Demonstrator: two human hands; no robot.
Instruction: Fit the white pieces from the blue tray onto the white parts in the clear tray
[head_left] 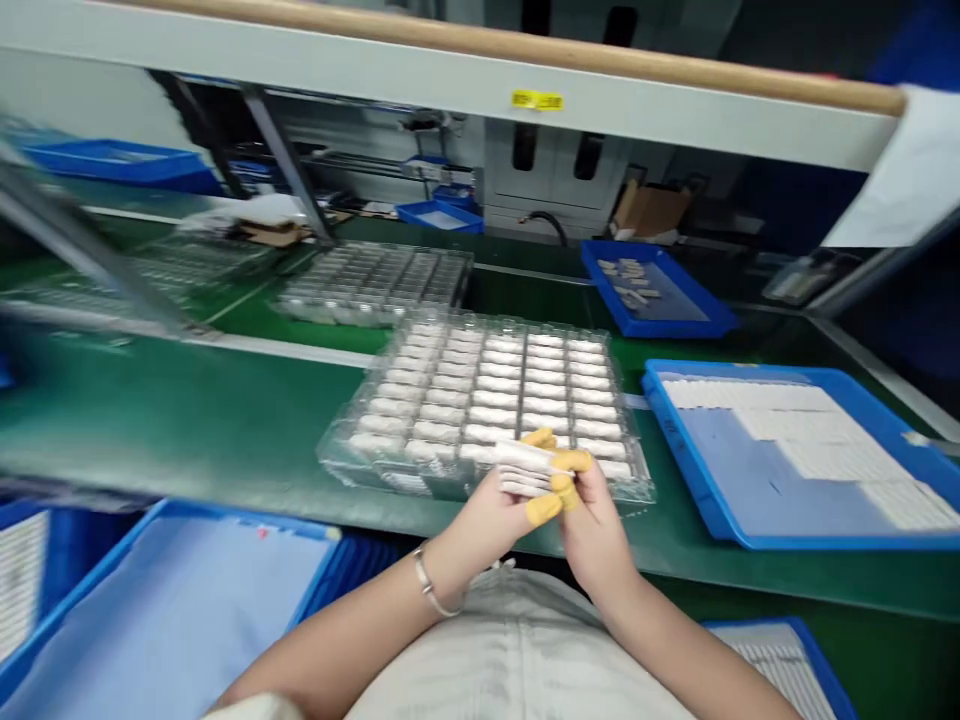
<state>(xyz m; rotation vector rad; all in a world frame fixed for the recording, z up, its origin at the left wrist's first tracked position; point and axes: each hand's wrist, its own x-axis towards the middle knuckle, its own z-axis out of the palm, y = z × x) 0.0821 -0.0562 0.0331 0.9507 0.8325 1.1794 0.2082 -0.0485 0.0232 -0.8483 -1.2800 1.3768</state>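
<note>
My left hand is closed round a small stack of white strip-like pieces; their exact kind I cannot make out. Yellow finger cots cover several fingertips of both hands. My right hand pinches the right end of the same stack, its thumb and finger close to my left thumb. Just behind the hands, a clear plastic blister tray lies on the green bench, its rows of compartments holding similar white pieces. The hands hide part of its front row.
To the right stands a blue tray with rows of white pieces; a smaller blue tray is behind it. More clear trays lie at the back. A blue tray sits low at left. A shelf beam crosses above.
</note>
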